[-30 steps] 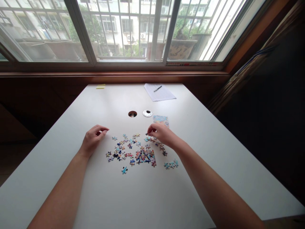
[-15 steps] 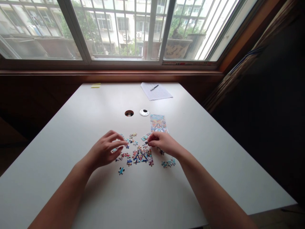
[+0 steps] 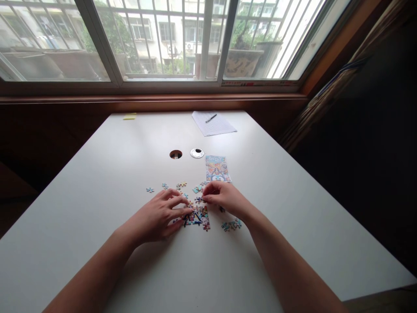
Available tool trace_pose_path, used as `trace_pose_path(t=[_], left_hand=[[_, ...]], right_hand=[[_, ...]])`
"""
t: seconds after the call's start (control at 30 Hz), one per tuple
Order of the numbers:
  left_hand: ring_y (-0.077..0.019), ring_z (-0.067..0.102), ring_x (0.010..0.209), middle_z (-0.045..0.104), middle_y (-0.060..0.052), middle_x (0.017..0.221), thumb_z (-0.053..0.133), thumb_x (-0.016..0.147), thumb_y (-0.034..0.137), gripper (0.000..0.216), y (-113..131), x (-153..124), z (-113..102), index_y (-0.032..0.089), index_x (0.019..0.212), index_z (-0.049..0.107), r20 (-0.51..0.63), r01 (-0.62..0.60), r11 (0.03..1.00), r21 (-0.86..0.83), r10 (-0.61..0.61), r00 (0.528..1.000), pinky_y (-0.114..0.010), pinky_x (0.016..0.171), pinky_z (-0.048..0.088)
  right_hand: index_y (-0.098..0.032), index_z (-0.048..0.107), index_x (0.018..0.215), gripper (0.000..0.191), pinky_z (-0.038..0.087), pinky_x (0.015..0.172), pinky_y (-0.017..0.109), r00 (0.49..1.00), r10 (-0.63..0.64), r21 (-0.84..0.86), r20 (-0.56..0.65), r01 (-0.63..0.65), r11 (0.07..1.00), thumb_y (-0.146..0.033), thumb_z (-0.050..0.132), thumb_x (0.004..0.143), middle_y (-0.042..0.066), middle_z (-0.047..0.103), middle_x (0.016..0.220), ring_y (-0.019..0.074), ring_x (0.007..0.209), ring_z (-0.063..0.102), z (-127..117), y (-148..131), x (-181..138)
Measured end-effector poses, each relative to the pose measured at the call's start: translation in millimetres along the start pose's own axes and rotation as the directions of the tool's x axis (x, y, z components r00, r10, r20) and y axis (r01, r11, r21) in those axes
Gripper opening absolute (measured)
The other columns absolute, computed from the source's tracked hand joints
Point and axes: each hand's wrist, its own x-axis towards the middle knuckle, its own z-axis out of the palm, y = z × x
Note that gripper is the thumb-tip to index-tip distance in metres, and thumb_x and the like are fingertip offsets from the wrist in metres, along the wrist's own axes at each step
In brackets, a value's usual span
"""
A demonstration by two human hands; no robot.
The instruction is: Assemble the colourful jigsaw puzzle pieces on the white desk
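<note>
Jigsaw section (image 3: 200,217) lies partly assembled on the counter (image 3: 137,152), at centre. Left hand (image 3: 159,215): grip apart, spread over the section's left side; contact cannot be confirmed. Right hand (image 3: 226,198): grip clamped on a dark piece (image 3: 198,200) just beyond the section's far edge. Current step, as judged: fitting this piece. Next move calls for aligning its tabs with that edge, section held steady.
</note>
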Motion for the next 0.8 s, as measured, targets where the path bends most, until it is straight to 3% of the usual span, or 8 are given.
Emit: trace_pose_path(t=[0.2,0.8], left_hand=[[-0.0263,0.052,0.12,0.063,-0.002,0.128,0.063,0.092,0.026,0.042,3,0,-5,0.037,0.133,0.061,0.005,-0.002,0.999,-0.036,0.002,1.0,-0.043,0.103,0.046],[-0.0262,0.054,0.116,0.064,-0.003,0.124,0.062,0.092,0.024,0.04,7,2,-11,0.036,0.13,0.063,0.026,-0.016,0.995,-0.094,0.018,0.999,-0.044,0.1,0.049]], right_hand=[[-0.02,0.071,0.085,0.008,0.052,0.078,0.029,0.999,-0.046,-0.039,0.003,0.046,0.998,-0.024,0.071,0.078,0.002,0.076,0.091,0.0192,0.088,0.07,2,0,-2],[-0.021,0.071,0.081,0.01,0.048,0.072,0.027,0.994,-0.11,-0.201,0.011,0.11,0.973,-0.013,0.066,0.079,0.0,0.073,0.083,0.0159,0.08,0.067,16,-8,-11]])
